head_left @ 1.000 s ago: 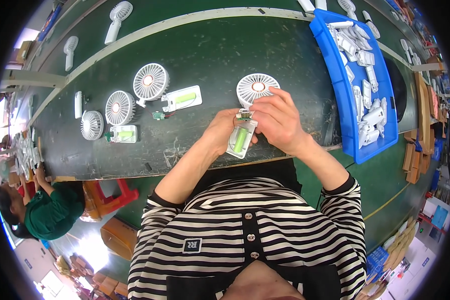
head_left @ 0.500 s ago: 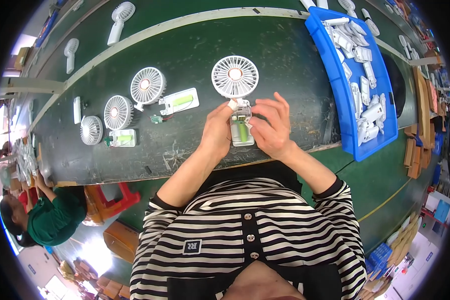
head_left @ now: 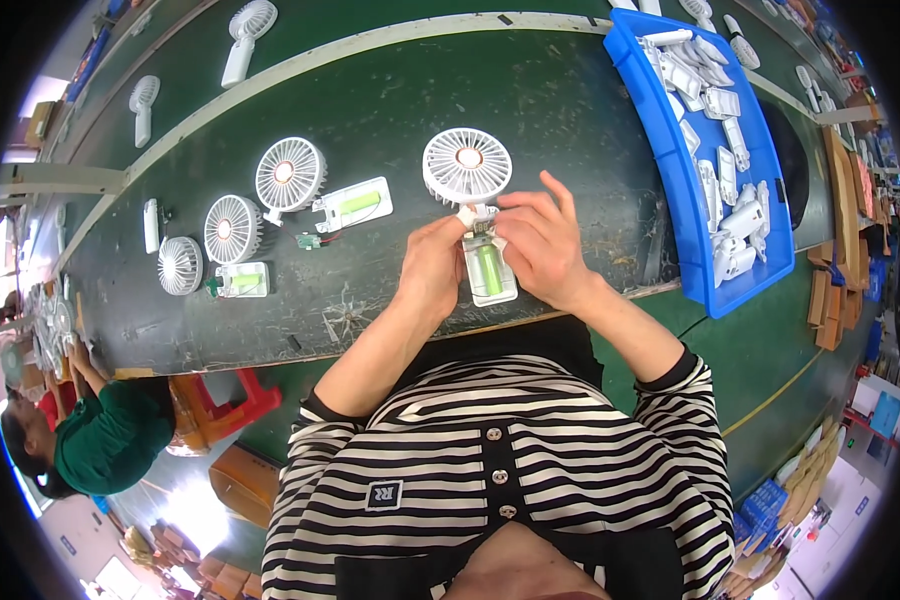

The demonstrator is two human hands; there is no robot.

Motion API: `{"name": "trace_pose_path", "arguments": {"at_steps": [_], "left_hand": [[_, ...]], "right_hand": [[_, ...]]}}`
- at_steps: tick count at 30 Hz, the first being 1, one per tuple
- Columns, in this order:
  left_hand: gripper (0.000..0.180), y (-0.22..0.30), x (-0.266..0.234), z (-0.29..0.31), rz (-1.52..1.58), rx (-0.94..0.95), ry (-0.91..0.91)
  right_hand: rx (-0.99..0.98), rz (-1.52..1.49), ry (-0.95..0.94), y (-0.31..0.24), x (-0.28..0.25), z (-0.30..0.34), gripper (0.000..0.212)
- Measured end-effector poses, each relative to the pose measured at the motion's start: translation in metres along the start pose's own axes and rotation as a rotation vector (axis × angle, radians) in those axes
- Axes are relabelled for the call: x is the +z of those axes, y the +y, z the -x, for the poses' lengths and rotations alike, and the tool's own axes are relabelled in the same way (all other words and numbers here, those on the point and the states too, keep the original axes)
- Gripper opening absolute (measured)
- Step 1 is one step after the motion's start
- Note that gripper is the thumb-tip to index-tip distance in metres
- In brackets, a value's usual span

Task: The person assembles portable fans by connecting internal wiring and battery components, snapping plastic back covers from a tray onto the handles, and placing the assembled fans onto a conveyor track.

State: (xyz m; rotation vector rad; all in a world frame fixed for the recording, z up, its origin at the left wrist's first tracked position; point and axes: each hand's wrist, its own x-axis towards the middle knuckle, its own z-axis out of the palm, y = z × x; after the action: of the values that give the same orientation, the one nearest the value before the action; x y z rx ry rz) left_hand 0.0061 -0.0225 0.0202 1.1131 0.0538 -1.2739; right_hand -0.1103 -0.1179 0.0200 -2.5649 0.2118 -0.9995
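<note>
A: Biggest first?
B: Dark green bench, then blue tray at 2 o'clock, full of white handle shells, within R reach.
A: And the hands?
B: Both at centre on one hand fan. Round head points to 12, handle w/ green battery faces up, prob so the open side stays visible. Left hand fingers curl round the handle's left edge, steadying it. Right hand pinches the neck just under the head, other fingers spread.
A: Rest?
B: Open handle half at 10 o'clock, three more fans alongside, laid flat. Small circuit board near them.
</note>
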Motion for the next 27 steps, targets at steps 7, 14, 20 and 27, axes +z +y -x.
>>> {"name": "trace_pose_path", "arguments": {"at_steps": [7,14,20,27], "left_hand": [[0.027,0.006,-0.003,-0.003,0.017,-0.065,-0.027],[0.029,0.013,0.001,0.003,0.028,-0.076,-0.046],[0.028,0.010,-0.006,-0.002,0.049,-0.074,-0.053],[0.027,0.011,-0.005,-0.002,0.050,-0.080,-0.051]], "right_hand": [[0.176,-0.236,-0.005,0.003,-0.005,-0.005,0.018],[0.212,-0.329,-0.081,0.005,-0.009,-0.009,0.017],[0.245,-0.348,-0.109,0.002,-0.007,-0.010,0.015],[0.238,-0.323,-0.109,0.003,-0.004,-0.009,0.016]]}}
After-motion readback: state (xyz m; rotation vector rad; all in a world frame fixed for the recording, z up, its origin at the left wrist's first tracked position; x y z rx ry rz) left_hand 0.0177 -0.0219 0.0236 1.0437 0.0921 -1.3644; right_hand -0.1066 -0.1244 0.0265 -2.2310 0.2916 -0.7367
